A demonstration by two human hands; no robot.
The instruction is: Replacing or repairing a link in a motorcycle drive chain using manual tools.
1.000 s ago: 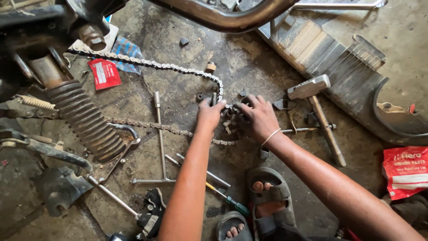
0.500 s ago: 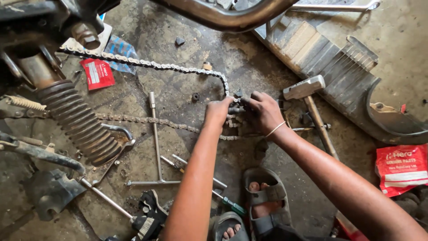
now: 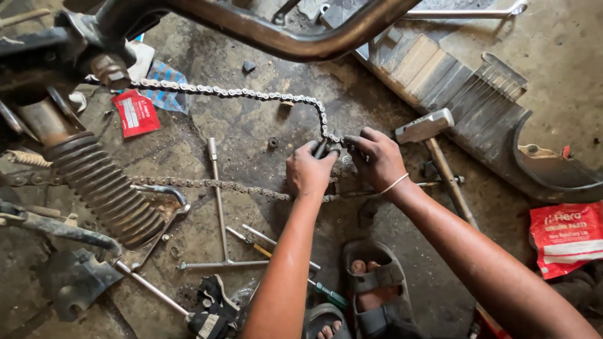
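Kneeling over concrete floor (image 3: pixel 264 125), motorcycle frame (image 3: pixel 276 31) above, shock absorber (image 3: pixel 100 188) at my left. Drive chain (image 3: pixel 239 94) runs across floor to my hands. Left hand (image 3: pixel 309 169) and right hand (image 3: pixel 379 160) both pinch chain's end, fingers closed tight. Hammer (image 3: pixel 433 135) just beside right hand.

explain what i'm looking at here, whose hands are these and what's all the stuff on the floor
The single view comes from a camera on a person's head, looking down at their own bare hands over a concrete floor. The left hand and right hand both grip the end of a motorcycle drive chain, which runs back to the bike at upper left. Nearby lie a hammer, a T-handle wrench, a ribbed rubber fork boot and red packets.
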